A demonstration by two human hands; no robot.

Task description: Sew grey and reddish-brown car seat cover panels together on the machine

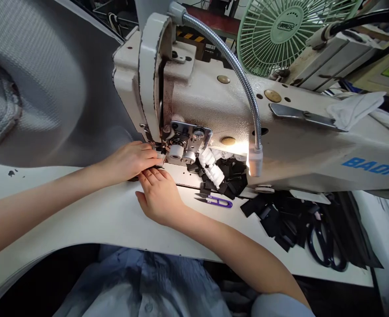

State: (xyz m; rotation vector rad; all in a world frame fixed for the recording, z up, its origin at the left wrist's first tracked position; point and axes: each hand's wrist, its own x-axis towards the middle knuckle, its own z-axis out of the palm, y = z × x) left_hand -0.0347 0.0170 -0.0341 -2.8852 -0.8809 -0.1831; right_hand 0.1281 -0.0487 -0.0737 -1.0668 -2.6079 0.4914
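Note:
My left hand (135,159) is at the sewing machine's (187,105) needle area, fingers bent and pressed together on the edge of a large grey fabric piece (91,114). The fabric rises in folds behind that hand. Right against it, my right hand (159,193) lies with fingers stretched forward and thumb apart, its fingertips on a dark strip at the work's edge. The fingers and the machine's foot hide most of the stitching spot. To the right of my right hand lie purple-handled thread snips (219,201).
Black fabric pieces (229,174) and a white bundle (211,167) lie under the machine arm. Farther right are more black pieces (280,220) and dark-handled scissors (323,246). A flexible lamp (255,160) hangs over the bed. A green fan (285,31) stands behind.

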